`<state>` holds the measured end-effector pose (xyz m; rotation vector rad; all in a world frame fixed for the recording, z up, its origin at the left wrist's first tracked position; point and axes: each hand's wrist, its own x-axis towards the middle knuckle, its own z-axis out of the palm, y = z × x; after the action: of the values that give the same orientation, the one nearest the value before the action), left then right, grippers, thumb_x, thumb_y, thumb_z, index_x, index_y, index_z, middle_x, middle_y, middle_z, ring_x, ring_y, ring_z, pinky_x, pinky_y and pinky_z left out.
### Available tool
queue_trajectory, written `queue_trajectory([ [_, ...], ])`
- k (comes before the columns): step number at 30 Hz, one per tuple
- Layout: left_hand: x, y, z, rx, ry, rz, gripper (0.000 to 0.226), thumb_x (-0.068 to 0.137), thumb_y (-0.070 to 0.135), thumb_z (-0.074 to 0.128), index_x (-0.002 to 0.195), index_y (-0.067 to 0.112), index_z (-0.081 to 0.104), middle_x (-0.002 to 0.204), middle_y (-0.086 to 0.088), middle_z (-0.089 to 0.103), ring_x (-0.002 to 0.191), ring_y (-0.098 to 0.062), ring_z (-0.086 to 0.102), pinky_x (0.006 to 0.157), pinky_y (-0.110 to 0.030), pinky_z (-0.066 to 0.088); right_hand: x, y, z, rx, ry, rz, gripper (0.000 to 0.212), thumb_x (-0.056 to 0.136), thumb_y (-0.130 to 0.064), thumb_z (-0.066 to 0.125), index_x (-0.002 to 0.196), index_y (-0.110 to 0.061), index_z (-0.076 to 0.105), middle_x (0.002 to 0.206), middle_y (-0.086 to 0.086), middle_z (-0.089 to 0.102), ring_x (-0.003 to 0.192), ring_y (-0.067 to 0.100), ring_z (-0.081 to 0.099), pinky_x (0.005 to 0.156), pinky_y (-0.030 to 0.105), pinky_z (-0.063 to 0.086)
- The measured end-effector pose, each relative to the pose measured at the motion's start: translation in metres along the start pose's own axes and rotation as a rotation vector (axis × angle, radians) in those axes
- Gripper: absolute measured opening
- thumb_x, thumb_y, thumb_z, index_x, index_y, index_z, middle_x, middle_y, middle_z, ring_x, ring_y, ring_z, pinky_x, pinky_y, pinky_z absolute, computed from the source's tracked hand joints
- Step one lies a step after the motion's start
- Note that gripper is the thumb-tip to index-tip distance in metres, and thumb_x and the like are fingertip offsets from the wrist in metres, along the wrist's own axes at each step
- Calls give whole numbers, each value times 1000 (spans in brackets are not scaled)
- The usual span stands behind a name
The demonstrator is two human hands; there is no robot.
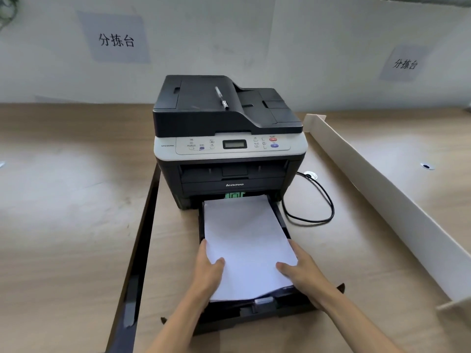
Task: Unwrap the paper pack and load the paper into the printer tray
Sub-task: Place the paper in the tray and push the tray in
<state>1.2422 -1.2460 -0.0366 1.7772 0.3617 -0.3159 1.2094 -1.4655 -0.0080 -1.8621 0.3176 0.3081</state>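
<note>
At the near end of the paper stack [248, 247], both hands grip its sides: left hand [207, 270] has its thumb on top of the sheets with fingers wrapped along the left edge, right hand [302, 272] mirrors it on the right edge. Stack is bare white paper, no wrapper seen, lying in the pulled-out tray [279, 305] with its far end near the green guide [234, 195] under the printer [229, 138]. Near end looks slightly raised, not fully seated. To finish well: lower it flat, square the edges against the side guides, keep corners under the tabs, avoid bending sheets, then let go and slide the tray in. Pen [221, 97] lies on the printer lid; power cord [318, 200] loops at right.
</note>
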Motion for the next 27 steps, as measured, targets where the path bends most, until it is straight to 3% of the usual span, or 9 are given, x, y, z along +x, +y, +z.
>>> queue_trajectory([
  [3,4,6,4,52,24,34,69,98,4,49,156,14,13,161,-2,25,147,-22,26,117,-32,25,12,0,6,-33,26,6,54,92,-4,55,139,-29,43,128,-8,61,117,13,58,99,29,47],
  [5,7,8,6,113,46,74,68,98,2,47,156,13,13,159,-3,28,146,-21,28,109,-23,24,19,0,10,-53,37,9,57,93,-5,56,142,-27,40,134,-6,58,119,15,56,103,32,44],
  [11,10,1,17,281,100,156,73,96,5,52,156,8,10,157,-9,23,143,-23,29,114,-30,30,32,17,19,-117,75,85,75,93,-14,58,155,-23,17,157,-2,32,143,22,34,117,42,31],
  [13,8,-3,20,349,107,205,76,94,6,54,156,7,9,158,-8,17,146,-23,24,116,-36,32,36,20,21,-129,83,88,72,94,-11,56,154,-22,19,155,-1,36,139,23,39,113,41,37],
  [16,8,-7,22,444,94,223,79,92,2,52,156,7,5,162,-8,6,150,-24,11,118,-41,27,38,18,24,-201,91,59,62,91,-3,52,147,-19,32,137,4,55,112,23,57,92,31,49],
  [19,6,-6,19,543,100,195,77,92,1,50,155,3,6,163,-11,4,150,-27,-2,119,-34,17,39,16,29,-470,127,57,62,90,-8,54,146,-9,28,132,15,55,114,32,57,92,37,49],
  [22,-2,-6,14,568,100,130,78,90,7,52,154,2,7,162,-13,4,147,-31,4,118,-36,16,33,16,39,-783,194,35,70,94,-16,53,151,-2,16,133,19,51,117,34,54,92,39,48],
  [24,-10,-4,11,521,102,55,77,89,13,55,153,4,12,159,-15,8,144,-34,11,117,-39,20,29,15,43,-921,268,-8,66,94,-20,54,149,-2,23,134,17,47,117,30,49,91,34,47],
  [27,-19,-4,2,409,118,-102,57,90,19,53,141,3,34,146,-15,29,133,-34,30,109,-41,31,26,10,32,-1019,333,-10,58,89,-32,61,137,-7,39,133,14,43,117,29,42,91,34,44],
])
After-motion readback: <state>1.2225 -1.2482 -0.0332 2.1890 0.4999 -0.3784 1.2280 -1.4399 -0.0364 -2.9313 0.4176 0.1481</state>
